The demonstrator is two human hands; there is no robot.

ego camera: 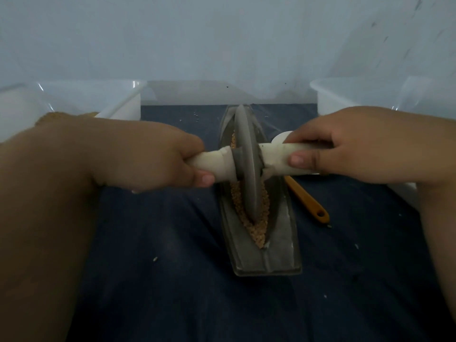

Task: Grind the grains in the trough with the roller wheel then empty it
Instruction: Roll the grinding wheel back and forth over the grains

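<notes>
Dark blue cloth covers the worktop, with a pale wall behind and a translucent plastic bin at the far left and another at the far right. At the centre lies the grey trough, running from near to far, with tan grains heaped along its groove. The roller wheel stands on edge in the trough, its lower rim sunk in the grains. The left grip is clenched round the wheel's white left handle, and the right grip grasps the right handle, thumb on the near side. An orange-handled tool lies just right of the trough, its head partly hidden. A few stray grains dot the cloth.
</notes>
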